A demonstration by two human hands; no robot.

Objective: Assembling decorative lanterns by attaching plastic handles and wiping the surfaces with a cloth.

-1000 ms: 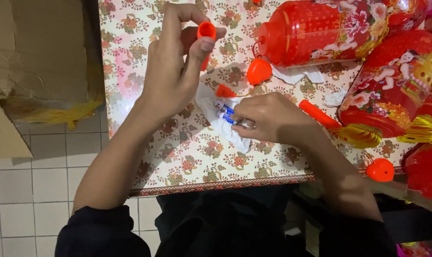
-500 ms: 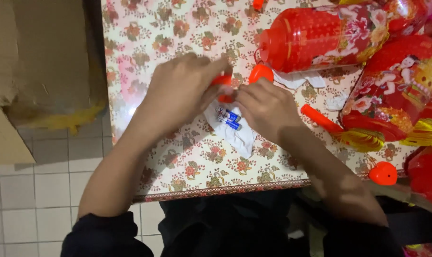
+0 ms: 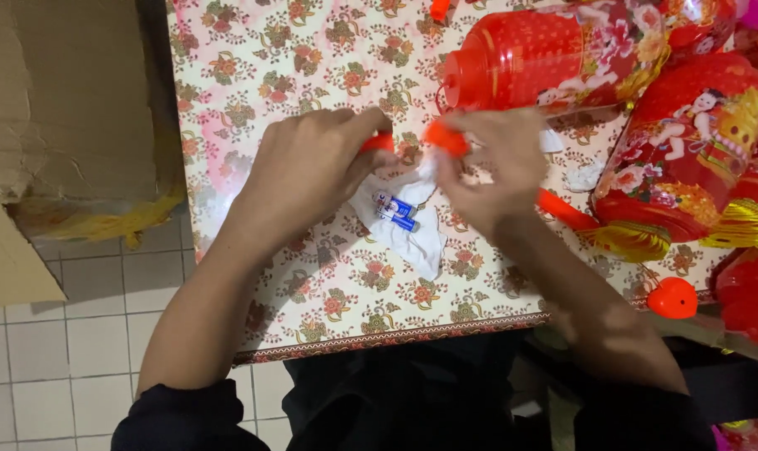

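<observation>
Near the table's (image 3: 228, 125) middle, the left hand (image 3: 308, 171) pinches one small orange plastic piece (image 3: 379, 142) and the right hand (image 3: 496, 167) pinches another (image 3: 444, 138). Both pieces look light, stiff and slick, best held at their ends by fingertips. A soft clear bag (image 3: 404, 221) lies just below them.

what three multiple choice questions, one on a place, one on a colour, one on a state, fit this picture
1. Where does the white plastic bag lie?
A. on the floral tabletop, below and between the two hands
B. on the tiled floor
C. inside the cardboard box

2. What colour is the small piece at the left hand fingertips?
A. green
B. orange-red
C. black

3. How does the right hand stand?
A. flat and open on the table
B. hanging off the table edge
C. fingers pinched on a small orange-red piece

Answers:
1 A: the bag rests on the tabletop, between the wrists.
2 B: the left piece shows orange-red by the thumb.
3 C: the fingers close round the right piece.
</observation>
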